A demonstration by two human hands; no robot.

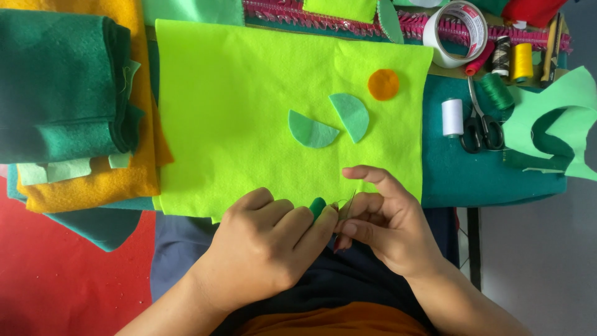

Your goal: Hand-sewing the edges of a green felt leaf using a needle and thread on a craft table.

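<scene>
My left hand (267, 239) is curled shut around a small dark green felt piece (318, 207), which pokes out between its fingers. My right hand (382, 218) pinches a thin needle (348, 204) right beside that piece, with the index finger stretched out above. Both hands hover over the near edge of a large lime green felt sheet (249, 106). On the sheet lie two light green half-circles (311, 130) (352, 114) and an orange felt circle (383, 84). Thread on the needle is too fine to make out.
Folded dark green felt (62, 87) and yellow felt (106, 183) are stacked at left. At right lie a white thread spool (452, 117), scissors (482, 127), a tape roll (457, 31), green and yellow spools (497, 90) (522, 61), and a cut light green felt scrap (559, 112).
</scene>
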